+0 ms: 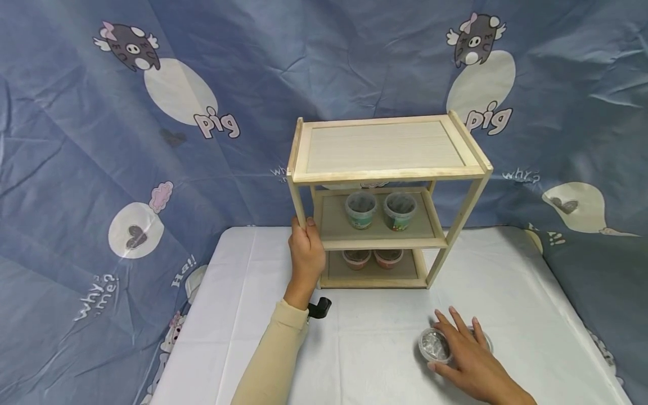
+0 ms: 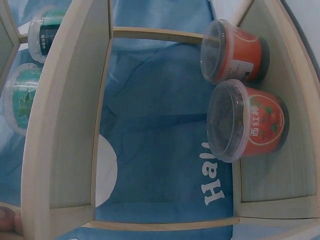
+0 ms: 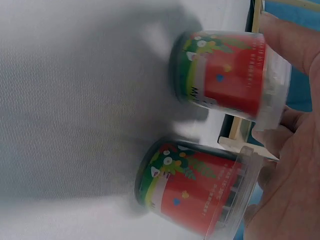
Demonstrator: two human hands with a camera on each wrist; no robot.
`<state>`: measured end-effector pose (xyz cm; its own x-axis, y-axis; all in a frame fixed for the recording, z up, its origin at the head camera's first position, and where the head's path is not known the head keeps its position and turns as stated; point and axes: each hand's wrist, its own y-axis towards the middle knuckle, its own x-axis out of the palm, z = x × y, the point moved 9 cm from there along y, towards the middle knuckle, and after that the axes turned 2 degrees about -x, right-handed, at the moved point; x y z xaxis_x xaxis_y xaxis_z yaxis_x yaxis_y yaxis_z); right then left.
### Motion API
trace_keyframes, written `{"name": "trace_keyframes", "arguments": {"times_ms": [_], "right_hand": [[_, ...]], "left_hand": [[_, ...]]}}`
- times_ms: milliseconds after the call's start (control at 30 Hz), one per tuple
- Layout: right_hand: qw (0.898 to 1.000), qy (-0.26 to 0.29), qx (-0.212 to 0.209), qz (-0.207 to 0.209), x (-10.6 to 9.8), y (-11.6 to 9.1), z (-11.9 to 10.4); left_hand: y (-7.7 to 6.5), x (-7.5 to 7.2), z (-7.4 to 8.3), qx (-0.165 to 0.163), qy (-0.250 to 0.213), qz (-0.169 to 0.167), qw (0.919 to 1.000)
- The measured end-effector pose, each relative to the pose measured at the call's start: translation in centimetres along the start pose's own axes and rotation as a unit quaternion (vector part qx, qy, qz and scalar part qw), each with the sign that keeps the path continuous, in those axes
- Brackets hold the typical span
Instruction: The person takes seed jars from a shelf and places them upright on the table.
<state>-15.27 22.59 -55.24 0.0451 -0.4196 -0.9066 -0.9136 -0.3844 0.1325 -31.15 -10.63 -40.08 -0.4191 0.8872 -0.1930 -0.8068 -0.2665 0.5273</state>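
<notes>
My left hand (image 1: 306, 253) grips the left front post of a small wooden shelf rack (image 1: 390, 175), its fingertips just showing in the left wrist view. My right hand (image 1: 473, 360) is low over two clear-lidded plastic cups on the table. Its thumb and a finger pinch the rim of the left cup (image 1: 434, 345), which has a red label with flowers in the right wrist view. Close beside it stands a matching red cup (image 3: 192, 187), mostly hidden under the hand in the head view.
Two green-labelled cups (image 1: 361, 209) stand on the rack's middle shelf. Two red-orange cups with tomato pictures (image 2: 267, 122) sit on the bottom shelf. White cloth covers the table (image 1: 374, 349), and a blue printed curtain (image 1: 263, 67) hangs behind and at the sides.
</notes>
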Motion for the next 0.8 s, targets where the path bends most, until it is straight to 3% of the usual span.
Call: {"name": "trace_keyframes", "arguments": {"times_ms": [367,800], "right_hand": [[1.0,-0.008,-0.011,0.01,-0.4,0.5,0.3],[0.996,0.03,0.071,-0.05,0.9,0.3,0.9]], "left_hand": [[0.6,0.0,0.0,-0.002,-0.007,0.003,1.0],[-0.1,-0.1,-0.2,-0.013,0.002,-0.002,0.9999]]}}
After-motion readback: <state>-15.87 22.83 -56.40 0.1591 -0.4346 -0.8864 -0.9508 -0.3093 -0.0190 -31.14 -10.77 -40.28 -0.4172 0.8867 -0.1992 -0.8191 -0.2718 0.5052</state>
